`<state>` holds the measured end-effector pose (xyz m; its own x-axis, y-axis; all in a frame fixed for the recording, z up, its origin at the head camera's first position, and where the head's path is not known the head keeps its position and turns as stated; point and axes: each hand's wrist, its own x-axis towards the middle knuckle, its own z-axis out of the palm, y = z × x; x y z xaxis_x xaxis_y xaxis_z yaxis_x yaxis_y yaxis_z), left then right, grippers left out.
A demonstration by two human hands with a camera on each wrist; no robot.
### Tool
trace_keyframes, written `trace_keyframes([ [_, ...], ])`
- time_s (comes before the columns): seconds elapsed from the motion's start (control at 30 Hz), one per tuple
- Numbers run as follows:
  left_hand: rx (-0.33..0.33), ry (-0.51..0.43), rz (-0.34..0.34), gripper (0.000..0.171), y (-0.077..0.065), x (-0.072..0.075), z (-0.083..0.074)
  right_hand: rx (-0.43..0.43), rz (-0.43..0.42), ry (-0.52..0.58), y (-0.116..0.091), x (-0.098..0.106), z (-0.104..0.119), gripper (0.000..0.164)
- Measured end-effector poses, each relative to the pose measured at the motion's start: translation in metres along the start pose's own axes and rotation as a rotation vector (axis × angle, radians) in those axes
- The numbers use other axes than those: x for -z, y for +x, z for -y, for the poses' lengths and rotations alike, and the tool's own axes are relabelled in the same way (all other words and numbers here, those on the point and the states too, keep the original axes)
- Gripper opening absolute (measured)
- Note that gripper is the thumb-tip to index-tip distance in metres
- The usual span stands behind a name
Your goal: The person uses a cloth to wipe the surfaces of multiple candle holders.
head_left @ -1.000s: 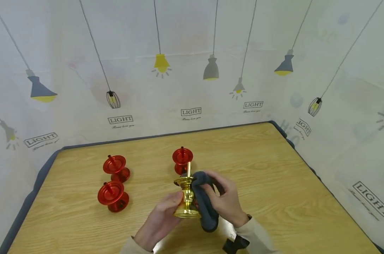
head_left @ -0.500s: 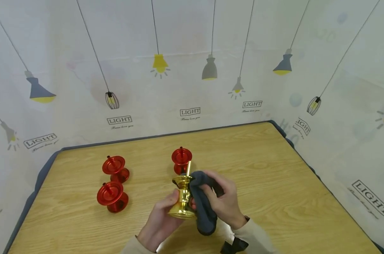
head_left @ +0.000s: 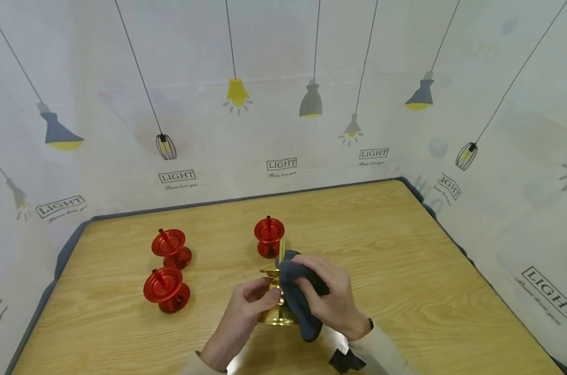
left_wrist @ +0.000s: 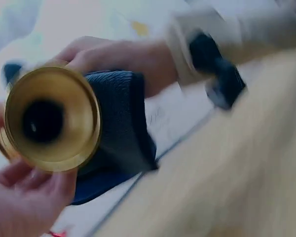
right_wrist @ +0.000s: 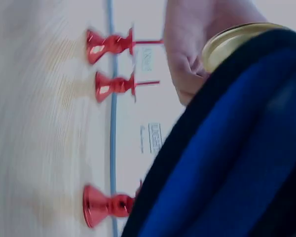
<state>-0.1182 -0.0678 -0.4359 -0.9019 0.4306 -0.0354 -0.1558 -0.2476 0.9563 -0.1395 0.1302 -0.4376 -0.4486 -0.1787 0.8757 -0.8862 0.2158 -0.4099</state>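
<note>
Fingers of the left hand [head_left: 240, 313] were curled narrowly around a shiny gold metal candlestick [head_left: 277, 317], held nearly upright above the pale wood-grain bench [head_left: 405, 250]; those of the right hand [head_left: 335, 299] pinched a dark blue-grey cloth [head_left: 304, 314] against its side. Three glossy red spiked candlesticks [head_left: 169, 293] stood nearby.

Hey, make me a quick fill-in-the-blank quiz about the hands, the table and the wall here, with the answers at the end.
1. Of the left hand and the right hand, the one gripping the dark cloth is the ____.
2. The other hand holds a shiny holder coloured ____.
3. The red holders standing on the table number ____.
4. The boxed word printed repeatedly on the wall is ____.

Missing words: right; gold; three; LIGHT.
</note>
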Motion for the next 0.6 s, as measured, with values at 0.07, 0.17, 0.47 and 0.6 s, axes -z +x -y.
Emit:
trace_keyframes([
  [0.07,-0.007,-0.176,0.145,0.022,-0.001,0.004,0.003,-0.093,-0.014,0.111,-0.004,0.000,0.002,0.024],
  [0.17,-0.017,-0.329,0.298,0.028,-0.003,0.008,0.002,-0.256,-0.032,0.278,-0.009,0.001,0.005,0.031],
  [0.47,-0.460,0.214,-0.147,0.029,-0.010,0.007,-0.027,-0.565,-0.180,0.384,-0.015,0.015,0.025,0.030],
  [0.6,-0.542,0.440,-0.283,0.030,-0.009,-0.005,-0.027,-0.550,-0.131,0.437,-0.018,0.008,0.038,0.034],
])
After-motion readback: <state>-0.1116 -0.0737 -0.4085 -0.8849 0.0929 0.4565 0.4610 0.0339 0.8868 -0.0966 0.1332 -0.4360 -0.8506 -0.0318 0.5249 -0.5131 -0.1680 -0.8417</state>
